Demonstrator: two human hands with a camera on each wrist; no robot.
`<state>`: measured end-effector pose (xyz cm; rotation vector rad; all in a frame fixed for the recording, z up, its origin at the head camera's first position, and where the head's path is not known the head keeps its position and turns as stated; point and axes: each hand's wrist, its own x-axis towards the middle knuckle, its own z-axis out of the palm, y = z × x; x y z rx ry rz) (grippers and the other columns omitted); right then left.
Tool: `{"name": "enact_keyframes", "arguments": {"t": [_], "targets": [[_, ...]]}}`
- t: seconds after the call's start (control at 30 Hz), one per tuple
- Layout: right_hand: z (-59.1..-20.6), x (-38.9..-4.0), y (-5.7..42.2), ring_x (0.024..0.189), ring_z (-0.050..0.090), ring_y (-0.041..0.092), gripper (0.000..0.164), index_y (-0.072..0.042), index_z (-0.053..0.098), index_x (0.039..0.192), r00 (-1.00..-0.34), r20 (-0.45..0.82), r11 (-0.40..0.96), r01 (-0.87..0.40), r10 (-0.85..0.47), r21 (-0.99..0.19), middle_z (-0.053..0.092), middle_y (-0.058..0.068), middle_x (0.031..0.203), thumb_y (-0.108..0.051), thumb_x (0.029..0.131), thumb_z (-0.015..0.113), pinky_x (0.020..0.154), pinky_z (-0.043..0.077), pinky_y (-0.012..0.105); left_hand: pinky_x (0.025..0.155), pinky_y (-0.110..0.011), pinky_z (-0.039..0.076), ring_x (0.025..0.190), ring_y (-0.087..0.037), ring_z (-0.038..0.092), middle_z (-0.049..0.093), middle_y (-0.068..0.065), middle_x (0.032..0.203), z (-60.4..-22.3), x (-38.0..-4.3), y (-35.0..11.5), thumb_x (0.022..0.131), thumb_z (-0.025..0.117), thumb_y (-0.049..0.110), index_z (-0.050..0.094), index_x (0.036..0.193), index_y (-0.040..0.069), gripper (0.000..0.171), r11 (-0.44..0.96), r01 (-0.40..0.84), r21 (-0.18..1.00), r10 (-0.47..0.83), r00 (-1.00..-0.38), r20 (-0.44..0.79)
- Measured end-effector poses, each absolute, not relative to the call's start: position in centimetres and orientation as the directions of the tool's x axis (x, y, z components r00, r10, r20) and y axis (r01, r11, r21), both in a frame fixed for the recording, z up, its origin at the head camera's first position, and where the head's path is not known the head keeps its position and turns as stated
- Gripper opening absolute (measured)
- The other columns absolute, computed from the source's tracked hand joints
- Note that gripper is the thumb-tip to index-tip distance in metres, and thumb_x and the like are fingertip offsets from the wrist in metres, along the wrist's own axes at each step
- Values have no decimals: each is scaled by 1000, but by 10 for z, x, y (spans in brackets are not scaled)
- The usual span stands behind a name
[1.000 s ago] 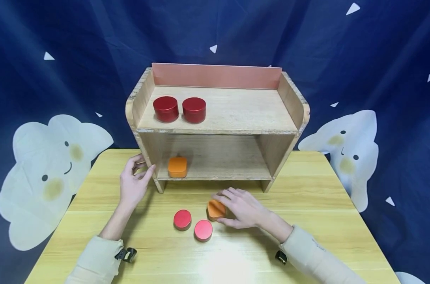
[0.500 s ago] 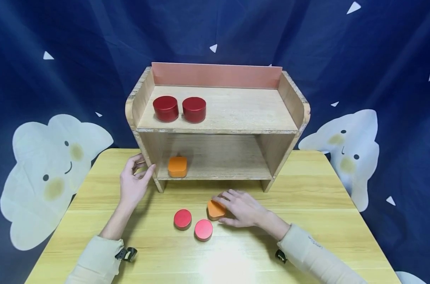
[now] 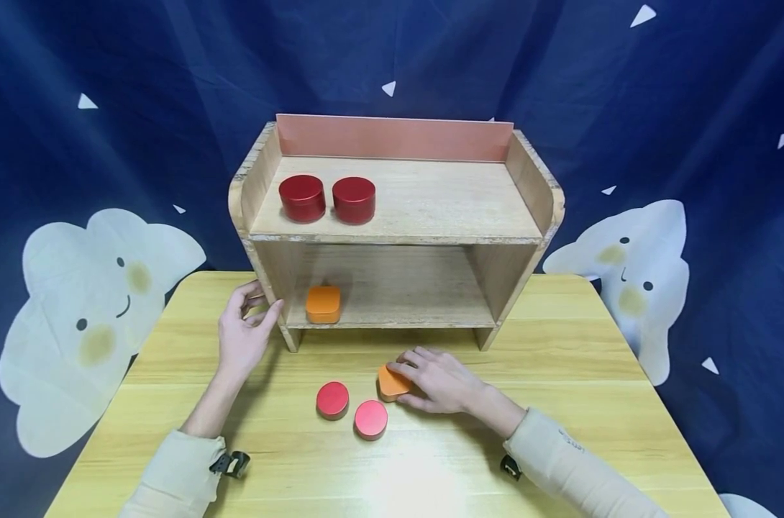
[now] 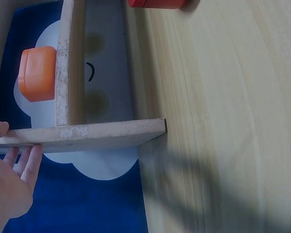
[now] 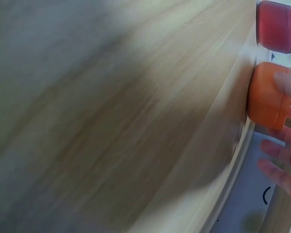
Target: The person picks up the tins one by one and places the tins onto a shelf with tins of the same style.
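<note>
My left hand (image 3: 243,334) holds the left side panel of a small two-tier wooden shelf (image 3: 392,239); in the left wrist view the thumb is on one face, the fingers (image 4: 31,165) on the other. My right hand (image 3: 440,381) pinches a rounded-square orange tin (image 3: 392,383) on the table between thumb and forefinger. The right wrist view shows the thumb on this orange tin (image 5: 266,97), other fingers spread beside it. Just left of it stand two round red tins, one (image 3: 332,400) farther back and the other (image 3: 370,419) nearer.
Two larger dark red round tins (image 3: 303,198) stand at the left of the top tier. Another orange tin (image 3: 324,305) sits at the left of the lower tier. The wooden table (image 3: 560,345) extends around the shelf. Behind hangs a blue curtain (image 3: 392,43) with cloud figures.
The right hand has shifted very slightly at the orange tin, its thumb drawing a little closer to it. The left hand and the tins stay where they were.
</note>
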<state>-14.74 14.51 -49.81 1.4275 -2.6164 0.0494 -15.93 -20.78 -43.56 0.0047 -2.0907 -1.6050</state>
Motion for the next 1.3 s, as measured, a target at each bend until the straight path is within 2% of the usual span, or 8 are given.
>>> {"name": "enact_keyframes", "arguments": {"t": [0.33, 0.8, 1.1, 1.3], "targets": [[-498, -147, 146, 111, 69, 16, 59, -16, 64, 142, -523, 186, 535, -845, -832, 16, 71, 1, 125, -50, 95, 73, 85, 65, 28, 84, -5, 58, 103, 1, 62, 62, 22, 111, -435, -159, -207, 95, 74, 0, 62, 133, -6, 40, 296, 275, 915, -299, -883, 362], [-497, -144, 148, 112, 68, 16, 58, -17, 64, 142, -526, 188, 538, -843, -829, 17, 69, 1, 126, -51, 96, 71, 83, 66, 27, 83, -6, 59, 102, 2, 62, 62, 22, 112, -436, -160, -208, 94, 75, 0, 62, 132, -6, 40, 297, 278, 914, -303, -880, 366], [-493, -139, 149, 118, 68, 19, 58, -15, 63, 144, -516, 205, 527, -850, -832, 3, 68, 3, 129, -50, 97, 71, 95, 66, 34, 83, -5, 59, 102, 1, 62, 62, 21, 112, -436, -159, -208, 95, 74, 0, 62, 132, -6, 40, 294, 275, 915, -302, -882, 362], [-488, -136, 149, 119, 68, 20, 58, -14, 62, 144, -500, 236, 516, -856, -833, 9, 68, 5, 131, -48, 98, 70, 96, 66, 35, 83, -5, 59, 103, 1, 61, 61, 22, 112, -435, -159, -207, 95, 74, 0, 62, 133, -6, 40, 294, 270, 917, -302, -884, 357]]}}
